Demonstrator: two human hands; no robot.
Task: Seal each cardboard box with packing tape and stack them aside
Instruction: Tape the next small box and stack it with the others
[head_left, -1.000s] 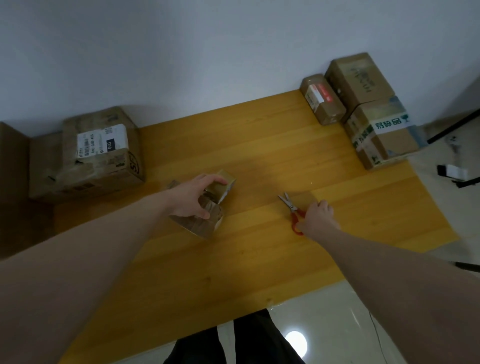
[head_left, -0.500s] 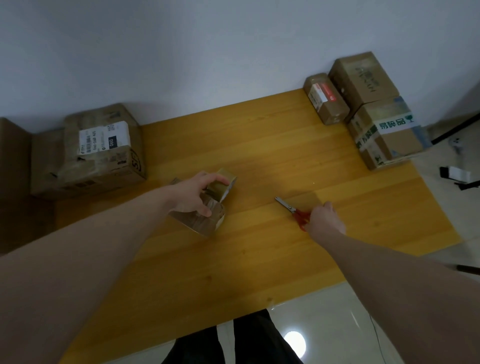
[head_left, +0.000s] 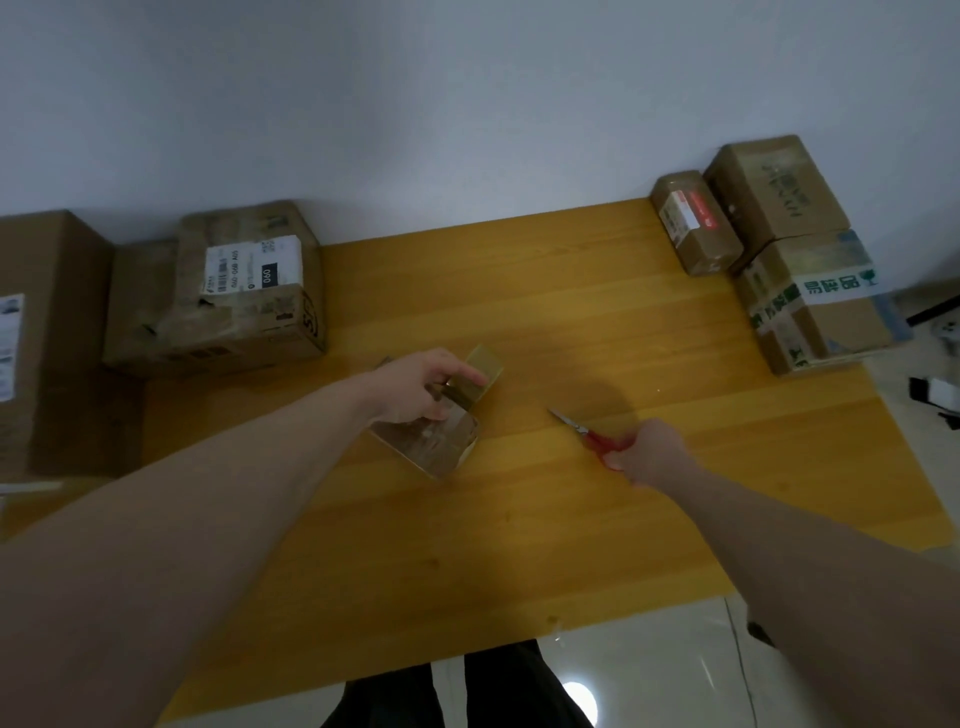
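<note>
Left hand (head_left: 415, 387) resting curled on a small brown cardboard box (head_left: 431, 441) mid yellow wooden table (head_left: 571, 519), fingers against a tan packing tape roll (head_left: 475, 379), right hand (head_left: 652, 454) clasping red-handled scissors (head_left: 587, 431) just right, taped boxes (head_left: 779, 244) stacked far right.

A small cardboard box (head_left: 434, 441) sits under the left hand (head_left: 415, 387), its top glossy with tape, a roll of tape (head_left: 475, 379) at the fingertips. Red-handled scissors (head_left: 589, 434) point away from the right hand (head_left: 649, 457). Sealed boxes (head_left: 810, 306) are stacked far beyond the right hand; larger boxes (head_left: 228, 306) lie beyond the left.
</note>
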